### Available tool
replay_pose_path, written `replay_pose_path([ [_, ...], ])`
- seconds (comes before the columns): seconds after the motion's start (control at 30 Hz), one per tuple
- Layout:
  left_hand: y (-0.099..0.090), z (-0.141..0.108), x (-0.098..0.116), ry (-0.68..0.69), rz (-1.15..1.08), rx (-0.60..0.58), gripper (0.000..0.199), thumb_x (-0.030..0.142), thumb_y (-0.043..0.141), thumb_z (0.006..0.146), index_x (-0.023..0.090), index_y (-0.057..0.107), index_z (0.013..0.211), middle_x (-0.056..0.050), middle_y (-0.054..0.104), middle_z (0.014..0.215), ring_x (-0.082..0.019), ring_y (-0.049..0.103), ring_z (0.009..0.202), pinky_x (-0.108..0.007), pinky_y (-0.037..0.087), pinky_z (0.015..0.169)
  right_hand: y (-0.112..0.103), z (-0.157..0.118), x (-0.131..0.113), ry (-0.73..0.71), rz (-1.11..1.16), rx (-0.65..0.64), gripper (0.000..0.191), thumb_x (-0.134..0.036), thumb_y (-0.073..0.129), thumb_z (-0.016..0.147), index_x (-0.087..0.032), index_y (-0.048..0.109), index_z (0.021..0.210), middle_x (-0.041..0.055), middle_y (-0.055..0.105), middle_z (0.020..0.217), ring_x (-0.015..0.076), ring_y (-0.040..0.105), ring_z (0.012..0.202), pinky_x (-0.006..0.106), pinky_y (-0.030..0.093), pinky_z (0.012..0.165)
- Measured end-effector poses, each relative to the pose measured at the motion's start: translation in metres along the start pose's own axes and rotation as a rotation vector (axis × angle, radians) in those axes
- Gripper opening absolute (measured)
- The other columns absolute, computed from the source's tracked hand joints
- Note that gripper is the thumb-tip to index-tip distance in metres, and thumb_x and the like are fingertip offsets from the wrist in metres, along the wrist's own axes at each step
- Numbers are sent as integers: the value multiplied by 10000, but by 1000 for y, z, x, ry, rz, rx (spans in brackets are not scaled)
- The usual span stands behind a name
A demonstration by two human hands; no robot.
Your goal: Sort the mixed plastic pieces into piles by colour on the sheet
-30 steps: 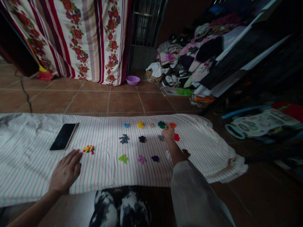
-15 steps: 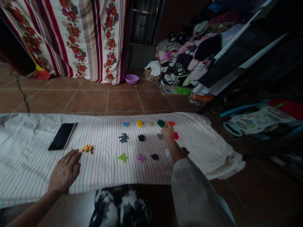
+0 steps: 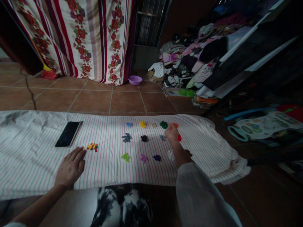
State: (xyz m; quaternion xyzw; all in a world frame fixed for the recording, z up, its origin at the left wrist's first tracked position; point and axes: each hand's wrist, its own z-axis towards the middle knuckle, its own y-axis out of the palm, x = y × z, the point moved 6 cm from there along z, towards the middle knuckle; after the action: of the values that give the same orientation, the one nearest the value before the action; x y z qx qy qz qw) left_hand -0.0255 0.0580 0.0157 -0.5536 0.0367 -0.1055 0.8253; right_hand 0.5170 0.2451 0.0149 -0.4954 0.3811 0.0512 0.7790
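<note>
My left hand (image 3: 71, 166) lies flat on the striped cloth, fingers stretched out beside a small mixed pile of red, yellow and green pieces (image 3: 92, 147). My right hand (image 3: 172, 132) is closed, its fingertips down between the dark green pile (image 3: 163, 125) and the orange pile (image 3: 175, 125). Whatever those fingers may hold is hidden. Grey pieces (image 3: 162, 137) sit just left of this hand, and red pieces (image 3: 179, 137) show at its right. White pieces (image 3: 171, 154) and brown pieces (image 3: 188, 153) lie either side of my right forearm.
More single-colour piles are spread leftward: yellow (image 3: 143, 124), black (image 3: 144, 138), dark grey (image 3: 127, 137), lime (image 3: 125, 157), pink (image 3: 143, 158), navy (image 3: 156, 157). A phone (image 3: 68, 134) rests at the left of the cloth (image 3: 104, 170). Beyond, a purple basin (image 3: 135, 80) stands on the floor.
The whole view has shifted slightly, so things appear a little further right. My right hand stays by the dark green and orange piles; my left hand remains flat beside the mixed pile.
</note>
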Motion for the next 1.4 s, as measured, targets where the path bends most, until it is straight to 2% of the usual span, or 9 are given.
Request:
replay_pose_path([
  [0.13, -1, 1, 1, -26, -26, -7, 397, 293, 387, 866, 159, 617, 1160, -126, 624, 1279, -276, 542, 1240, -444, 467, 990, -7, -7, -8, 53, -15, 18, 388, -60, 424, 701, -157, 627, 1018, 84, 660, 956, 225, 599, 979, 379, 450, 935],
  [0.27, -2, 2, 1, -51, -49, 12, 393, 276, 395, 849, 175, 629, 1148, -119, 631, 1270, -274, 537, 1245, -458, 458, 1008, -16, -16, -22, 37, 8, 38, 350, -80, 419, 714, -172, 642, 967, 80, 655, 960, 225, 573, 998, 399, 428, 969],
  [0.4, -2, 2, 2, -44, -51, 25, 388, 257, 398, 848, 184, 628, 1152, -107, 635, 1266, -262, 537, 1245, -457, 449, 1029, -23, -27, -47, -86, 26, 63, 337, -77, 399, 724, -171, 656, 922, 91, 650, 961, 224, 557, 1030, 399, 424, 977],
  [0.53, -2, 2, 2, -62, -52, 21, 382, 249, 397, 856, 177, 630, 1149, -110, 638, 1260, -267, 532, 1250, -457, 449, 1032, -18, -47, -82, -251, 96, 51, 343, -62, 387, 709, -146, 666, 891, 117, 652, 978, 224, 565, 1045, 395, 433, 983],
  [0.7, -4, 3, 3, -98, -99, 3, 385, 237, 400, 851, 176, 630, 1153, -117, 632, 1268, -269, 527, 1255, -462, 437, 1044, 7, -101, -135, -433, 248, -41, 345, -101, 387, 745, -162, 676, 923, 106, 660, 1024, 207, 597, 1020, 383, 466, 966],
  [0.93, -6, 4, 3, -119, -118, -23, 380, 218, 403, 849, 166, 616, 1159, -117, 617, 1286, -267, 505, 1275, -445, 415, 1055, 57, -204, -199, -613, 435, -371, 302, -197, 415, 842, -191, 681, 985, 76, 684, 975, 191, 639, 931, 324, 503, 885],
  [1.07, -6, 4, 3, -121, -119, -27, 374, 215, 394, 852, 161, 607, 1155, -112, 611, 1291, -262, 500, 1277, -433, 398, 1068, 87, -251, -216, -655, 462, -560, 287, -156, 442, 814, -186, 693, 949, 64, 693, 949, 188, 646, 904, 322, 506, 879],
  [1.17, -6, 4, 3, -131, -132, -32, 374, 216, 395, 853, 148, 603, 1156, -119, 606, 1294, -269, 486, 1287, -435, 388, 1072, 102, -276, -225, -686, 451, -641, 284, -132, 450, 815, -205, 696, 937, 49, 695, 961, 182, 633, 947, 315, 495, 907],
  [1.4, -8, 4, 3, -138, -141, -39, 374, 209, 394, 856, 160, 598, 1166, -111, 599, 1302, -268, 480, 1291, -435, 381, 1071, 124, -302, -240, -701, 294, -708, 333, -82, 440, 833, -209, 694, 1007, 55, 668, 1022, 181, 597, 978, 316, 466, 948],
])
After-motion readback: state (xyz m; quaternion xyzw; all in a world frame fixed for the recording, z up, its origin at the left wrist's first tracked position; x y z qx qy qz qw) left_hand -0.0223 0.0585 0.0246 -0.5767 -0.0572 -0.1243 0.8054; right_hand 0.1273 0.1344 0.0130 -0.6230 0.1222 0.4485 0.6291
